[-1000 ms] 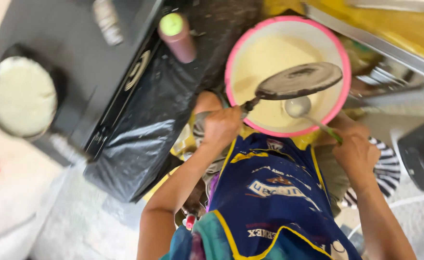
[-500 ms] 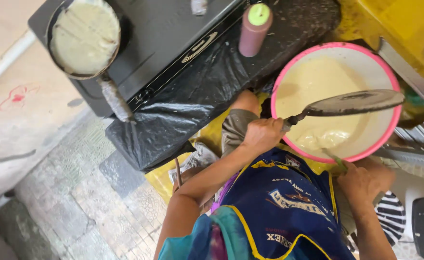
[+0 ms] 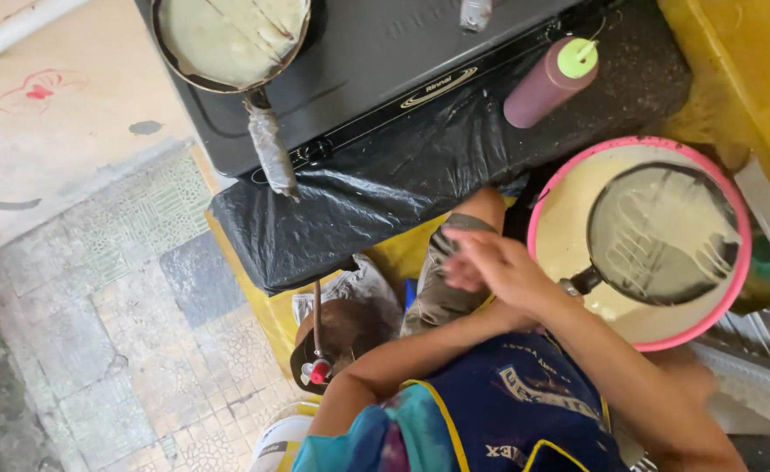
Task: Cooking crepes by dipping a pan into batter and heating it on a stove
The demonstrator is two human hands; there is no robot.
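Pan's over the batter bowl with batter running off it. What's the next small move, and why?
Probably hold the pan over the pink bowl a moment longer: streaks of batter run across its face, so lifting away now would likely drip. One hand grips the handle; which hand is unclear.

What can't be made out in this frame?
- Right hand: hidden under the right arm, head view.
- Left hand: fingers blurred; grip on the pan handle unclear.
- Bowl: batter depth hidden by the pan.
- Second pan: top cut off by the frame edge.
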